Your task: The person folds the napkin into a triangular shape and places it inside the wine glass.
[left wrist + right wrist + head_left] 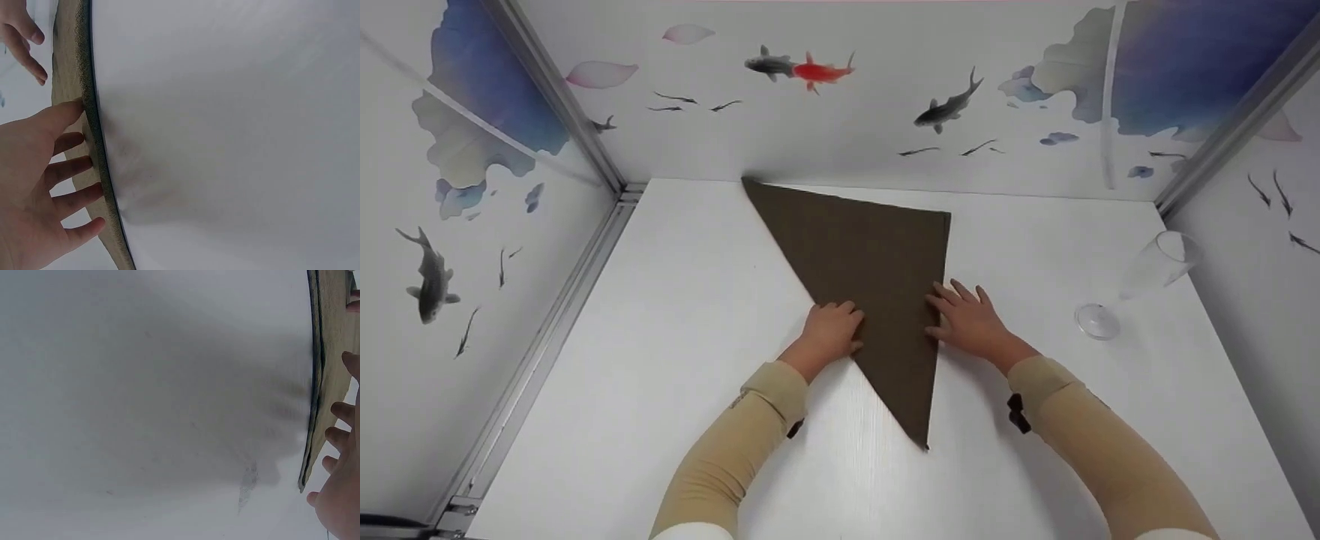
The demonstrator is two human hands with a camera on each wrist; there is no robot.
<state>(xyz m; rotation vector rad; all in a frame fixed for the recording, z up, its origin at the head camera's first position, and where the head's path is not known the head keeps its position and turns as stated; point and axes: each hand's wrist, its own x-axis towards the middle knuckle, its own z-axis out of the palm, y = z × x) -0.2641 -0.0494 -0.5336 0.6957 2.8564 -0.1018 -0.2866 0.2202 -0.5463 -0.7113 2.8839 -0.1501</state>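
A dark brown cloth [877, 255], folded into a rough triangle, lies on the white table, with one corner pointing toward the person. On its left slanted edge rests the left hand [831, 330], fingers spread over the fabric. The right hand [969, 321] touches the right edge with its fingertips. Seen from the left wrist, the thumb and fingers of the left hand [34, 185] lie along the cloth's border [93, 112]. In the right wrist view the layered edge of the cloth [318, 382] shows beside the spread fingers of the right hand [343, 495].
A clear stemmed glass [1159, 262] is at the right side of the table [660, 315]. White walls printed with fish and leaves close in the back, left and right. A metal rail [547, 337] runs along the left edge.
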